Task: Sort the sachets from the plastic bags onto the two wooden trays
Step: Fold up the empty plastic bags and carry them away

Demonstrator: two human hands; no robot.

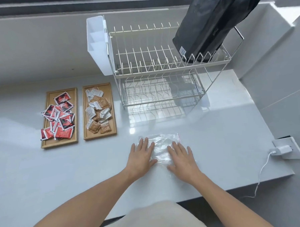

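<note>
Both hands lie flat with fingers straight on the clear plastic bag (160,148): the left hand (142,156) presses its left part, the right hand (182,159) its right part, and neither grips anything. The bag lies spread on the bench (216,136), looks empty, and has a red seal strip along its far right edge. To flatten it well, I would sweep the palms outward from the middle toward that open edge so air escapes, keeping light, even pressure so the film does not crease or slide. Well to the left sit the 2 wooden trays: the left tray (46,143) holds red sachets (62,118), some overhanging its left rim, and the right tray (113,115) holds brown and white sachets (97,111). Sorting appears finished.
</note>
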